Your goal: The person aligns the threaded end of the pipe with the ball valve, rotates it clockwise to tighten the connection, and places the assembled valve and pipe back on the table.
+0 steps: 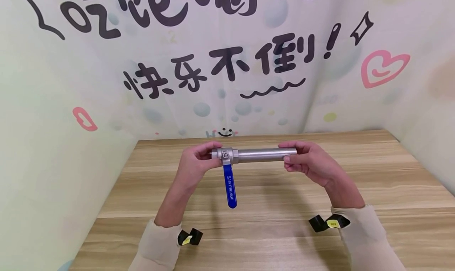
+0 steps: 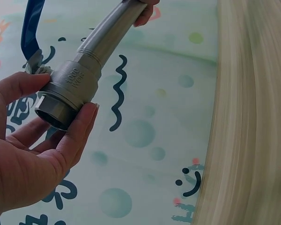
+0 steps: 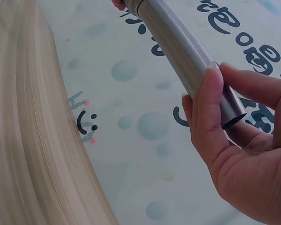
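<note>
A silver ball valve (image 1: 224, 155) with a blue lever handle (image 1: 230, 187) is joined to a straight metal pipe (image 1: 263, 154), both held level above the table. My left hand (image 1: 194, 164) grips the valve's body at its left end, thumb and fingers on opposite sides; its open socket (image 2: 57, 112) faces that palm in the left wrist view. At the other end, my right hand (image 1: 308, 162) pinches the pipe near its hollow tip (image 3: 234, 121). The lever hangs down toward me, with white "BALL VALVE" lettering.
Below the hands lies a wood-grain table (image 1: 256, 239). A pale printed cloth (image 1: 199, 85) with dark lettering and pink hearts hangs behind its far edge, and pale walls flank both sides. Each sleeved wrist carries a small black mount (image 1: 190, 237).
</note>
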A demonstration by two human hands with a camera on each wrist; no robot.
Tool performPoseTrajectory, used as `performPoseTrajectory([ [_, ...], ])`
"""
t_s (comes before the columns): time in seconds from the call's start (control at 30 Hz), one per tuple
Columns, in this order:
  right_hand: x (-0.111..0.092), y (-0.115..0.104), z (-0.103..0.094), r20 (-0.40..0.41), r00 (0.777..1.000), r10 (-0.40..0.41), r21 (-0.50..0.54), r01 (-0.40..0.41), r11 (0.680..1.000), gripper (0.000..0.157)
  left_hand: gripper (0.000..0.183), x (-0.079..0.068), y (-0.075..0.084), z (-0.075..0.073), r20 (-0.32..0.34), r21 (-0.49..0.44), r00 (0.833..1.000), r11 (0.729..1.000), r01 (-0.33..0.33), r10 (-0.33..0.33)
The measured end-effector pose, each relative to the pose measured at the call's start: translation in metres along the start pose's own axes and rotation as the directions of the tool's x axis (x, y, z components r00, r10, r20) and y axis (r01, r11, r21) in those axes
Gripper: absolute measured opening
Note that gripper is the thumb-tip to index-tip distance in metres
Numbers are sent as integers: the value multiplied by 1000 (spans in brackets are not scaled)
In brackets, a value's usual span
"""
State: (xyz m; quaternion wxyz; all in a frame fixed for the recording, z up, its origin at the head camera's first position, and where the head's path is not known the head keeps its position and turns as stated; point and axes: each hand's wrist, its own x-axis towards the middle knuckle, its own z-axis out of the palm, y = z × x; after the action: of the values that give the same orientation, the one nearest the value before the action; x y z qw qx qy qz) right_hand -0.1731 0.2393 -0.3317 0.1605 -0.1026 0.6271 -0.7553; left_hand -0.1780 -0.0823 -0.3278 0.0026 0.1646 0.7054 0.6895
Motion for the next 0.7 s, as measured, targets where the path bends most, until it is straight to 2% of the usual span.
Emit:
performPoseTrajectory([
  [0.17, 0, 0, -1, 25, 999, -32, 29, 32, 999, 33, 34, 1, -1, 0, -5, -10, 1000, 1000, 11, -11],
  [0.7, -1, -2, -2, 26, 999, -32, 20, 31, 999, 22, 34, 0, -1, 1, -11, -6, 1000, 1000, 12, -12],
])
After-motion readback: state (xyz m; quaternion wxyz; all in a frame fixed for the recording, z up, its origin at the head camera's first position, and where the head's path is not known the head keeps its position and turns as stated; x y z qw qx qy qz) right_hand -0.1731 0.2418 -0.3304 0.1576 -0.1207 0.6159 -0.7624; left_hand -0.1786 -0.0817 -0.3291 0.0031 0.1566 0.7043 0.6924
